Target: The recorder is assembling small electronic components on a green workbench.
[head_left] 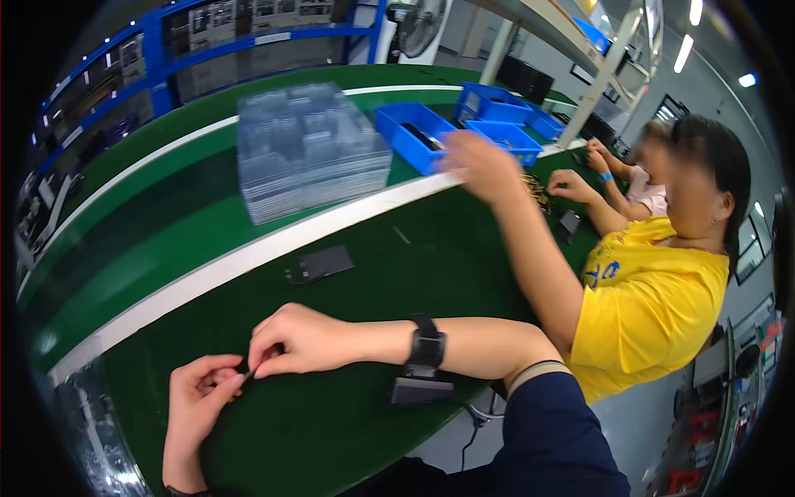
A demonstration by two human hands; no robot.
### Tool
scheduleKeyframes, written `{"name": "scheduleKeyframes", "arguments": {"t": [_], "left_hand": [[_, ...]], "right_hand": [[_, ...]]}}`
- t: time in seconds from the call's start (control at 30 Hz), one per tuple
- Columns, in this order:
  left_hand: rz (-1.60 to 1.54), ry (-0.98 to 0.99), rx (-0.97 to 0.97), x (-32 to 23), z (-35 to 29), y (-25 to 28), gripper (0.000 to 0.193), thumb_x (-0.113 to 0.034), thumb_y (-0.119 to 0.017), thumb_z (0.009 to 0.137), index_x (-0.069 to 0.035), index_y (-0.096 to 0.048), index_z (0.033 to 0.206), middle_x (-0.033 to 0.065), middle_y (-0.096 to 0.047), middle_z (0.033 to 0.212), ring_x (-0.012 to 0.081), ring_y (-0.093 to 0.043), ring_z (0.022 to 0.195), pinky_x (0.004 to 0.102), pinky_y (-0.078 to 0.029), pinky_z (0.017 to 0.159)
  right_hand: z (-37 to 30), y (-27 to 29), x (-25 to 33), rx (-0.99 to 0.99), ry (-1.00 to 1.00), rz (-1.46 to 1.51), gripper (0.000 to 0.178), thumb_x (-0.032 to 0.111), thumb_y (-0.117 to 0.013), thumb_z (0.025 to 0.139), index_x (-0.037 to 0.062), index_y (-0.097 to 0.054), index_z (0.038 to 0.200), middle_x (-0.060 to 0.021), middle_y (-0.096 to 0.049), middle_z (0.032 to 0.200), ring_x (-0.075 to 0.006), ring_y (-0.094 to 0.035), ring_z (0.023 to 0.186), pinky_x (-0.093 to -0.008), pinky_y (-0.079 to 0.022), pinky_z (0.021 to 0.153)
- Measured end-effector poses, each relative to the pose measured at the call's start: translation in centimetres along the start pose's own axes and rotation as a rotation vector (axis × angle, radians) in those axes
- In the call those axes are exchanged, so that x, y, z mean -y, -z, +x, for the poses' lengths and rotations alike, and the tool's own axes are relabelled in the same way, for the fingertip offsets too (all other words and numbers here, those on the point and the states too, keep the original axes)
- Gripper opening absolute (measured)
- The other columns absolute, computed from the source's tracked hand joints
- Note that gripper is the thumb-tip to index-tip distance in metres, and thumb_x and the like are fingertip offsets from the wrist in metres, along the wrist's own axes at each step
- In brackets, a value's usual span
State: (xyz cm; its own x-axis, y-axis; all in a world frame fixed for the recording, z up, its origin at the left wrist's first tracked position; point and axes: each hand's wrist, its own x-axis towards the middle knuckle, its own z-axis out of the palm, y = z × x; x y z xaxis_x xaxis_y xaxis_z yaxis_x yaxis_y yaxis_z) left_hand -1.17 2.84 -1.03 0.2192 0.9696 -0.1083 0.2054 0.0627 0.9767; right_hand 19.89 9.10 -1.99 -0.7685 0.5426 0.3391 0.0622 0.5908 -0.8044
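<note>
Over the green work surface, my left hand pinches a small dark piece between thumb and fingertips. From the right, my right hand closes its fingertips on the same piece, so the two hands nearly meet. The piece is mostly hidden by fingers and too small to name. Beyond my right hand lies a flat dark grey rectangular part with a short connector tail at its left end. A thin light sliver lies farther off.
Stacked clear plastic trays stand past a white rail. Blue bins sit to their right. A co-worker in a yellow shirt reaches toward them, close to my right arm. Clear plastic lies at the left edge.
</note>
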Motion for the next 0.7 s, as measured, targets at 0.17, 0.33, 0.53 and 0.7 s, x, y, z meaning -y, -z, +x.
{"name": "scheduleKeyframes", "arguments": {"t": [0.17, 0.33, 0.53, 0.7], "left_hand": [[-0.069, 0.003, 0.034, 0.4, -0.5, 0.6, 0.023, 0.0, -0.064, 0.076, 0.003, -0.061, 0.099, 0.003, -0.061, 0.074, 0.0066, -0.057, 0.065, 0.018, -0.047, 0.061], [0.0, -0.033, 0.038, 0.3, -0.4, 0.7, 0.019, -0.003, -0.065, 0.076, 0.002, -0.064, 0.095, 0.0037, -0.062, 0.074, 0.0065, -0.058, 0.067, 0.019, -0.047, 0.065], [0.041, -0.06, 0.049, 0.3, -0.4, 0.8, 0.018, -0.006, -0.065, 0.077, -0.001, -0.065, 0.094, 0.0029, -0.062, 0.072, 0.0063, -0.058, 0.065, 0.0196, -0.047, 0.064], [0.043, -0.084, 0.063, 0.5, -0.1, 0.8, 0.017, -0.006, -0.065, 0.078, -0.001, -0.065, 0.093, 0.0029, -0.062, 0.071, 0.0065, -0.059, 0.064, 0.0199, -0.048, 0.063]], "right_hand": [[0.6, 3.8, 1.9, -0.328, -0.131, -0.215, 0.009, 0.005, -0.06, 0.08, 0.0042, -0.057, 0.088, -0.0026, -0.057, 0.075, -0.0093, -0.057, 0.071, -0.0238, -0.046, 0.062], [-1.2, 10.6, 0.7, -0.337, -0.323, -0.666, 0.014, 0.008, -0.061, 0.077, 0.0039, -0.063, 0.09, -0.0107, -0.056, 0.084, -0.0249, -0.056, 0.086, -0.033, -0.046, 0.074], [-2.1, 10.8, -2.4, -0.135, -0.39, -0.626, 0.04, 0.022, -0.079, 0.059, 0.0005, -0.062, 0.089, -0.0118, -0.055, 0.092, -0.027, -0.054, 0.088, -0.0347, -0.043, 0.077], [-1.8, 10.8, -2.1, -0.133, -0.551, -0.509, 0.04, 0.019, -0.08, 0.055, -0.0006, -0.061, 0.084, -0.0098, -0.055, 0.079, -0.0216, -0.054, 0.074, -0.0313, -0.044, 0.067]]}}
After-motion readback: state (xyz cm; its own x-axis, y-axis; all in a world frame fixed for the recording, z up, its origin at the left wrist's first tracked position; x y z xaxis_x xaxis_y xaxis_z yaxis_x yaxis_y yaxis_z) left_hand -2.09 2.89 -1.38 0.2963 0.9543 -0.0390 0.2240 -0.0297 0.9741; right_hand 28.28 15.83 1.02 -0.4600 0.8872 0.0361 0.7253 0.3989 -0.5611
